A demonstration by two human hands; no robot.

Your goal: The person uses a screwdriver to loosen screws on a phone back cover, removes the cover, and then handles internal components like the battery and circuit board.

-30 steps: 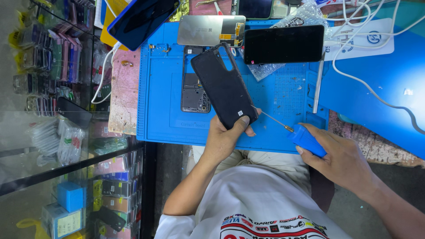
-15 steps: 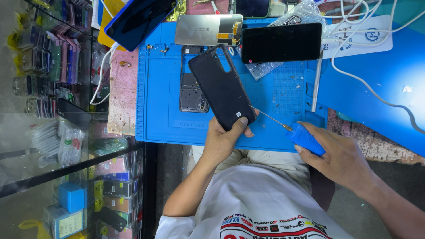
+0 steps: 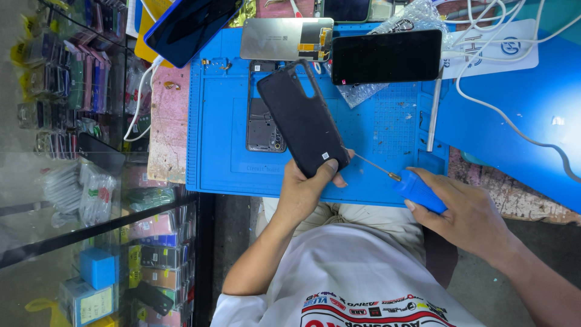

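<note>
So my left hand (image 3: pixel 305 191) is clamped on the bottom end of the black phone back cover (image 3: pixel 302 118), holding it tilted over the blue work mat (image 3: pixel 212 133). Right hand (image 3: pixel 466 215) is wrapped around the blue-handled screwdriver (image 3: pixel 417 191), its tip right at the cover's lower edge. Under the cover, an opened phone frame (image 3: pixel 263 127) lies on the mat; at the mat's far edge sit a dark phone screen (image 3: pixel 387 56) and a silver display panel (image 3: pixel 278 38).
</note>
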